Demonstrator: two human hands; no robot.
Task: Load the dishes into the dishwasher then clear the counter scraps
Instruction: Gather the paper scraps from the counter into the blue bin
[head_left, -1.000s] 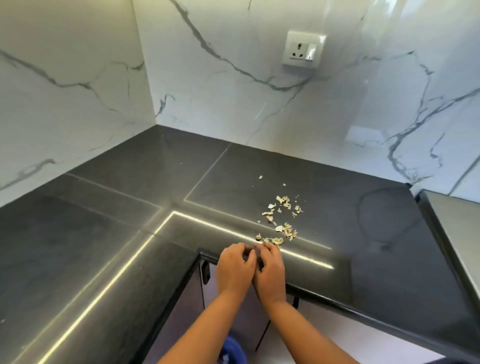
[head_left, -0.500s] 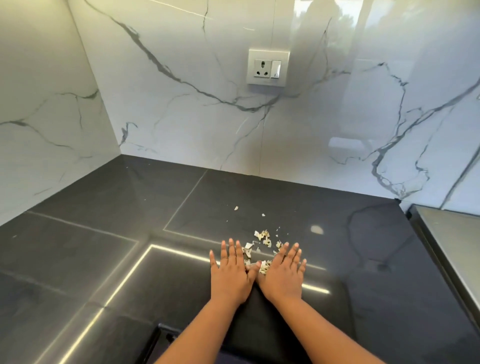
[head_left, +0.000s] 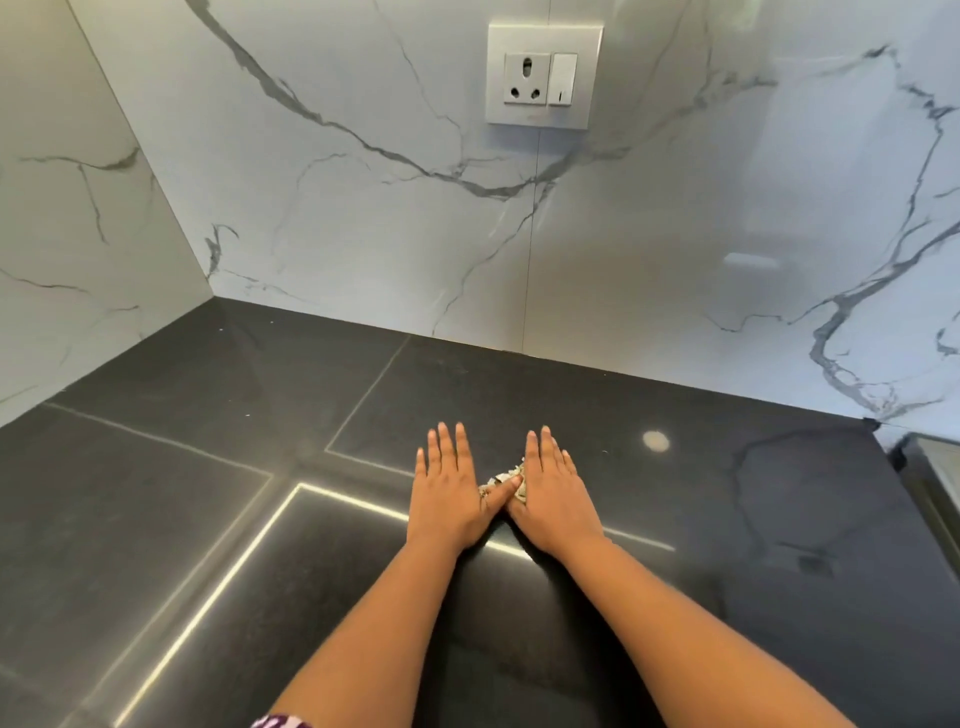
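Observation:
Both my hands lie flat on the dark counter (head_left: 208, 467), palms down and fingers straight. My left hand (head_left: 449, 488) and my right hand (head_left: 558, 493) angle toward each other, with the thumbs meeting. A small heap of pale scraps (head_left: 506, 480) shows in the gap between the two hands, hemmed in by them. Most of the heap is hidden under the hands and the left thumb.
White marble wall panels rise behind and to the left of the counter, meeting in a corner. A wall socket with a switch (head_left: 543, 75) sits high on the back wall. A grey steel edge (head_left: 935, 467) borders the counter at the far right.
My hands have slid together over the scattered scraps, gathering them into one small heap between them. The camera has moved closer to the wall.

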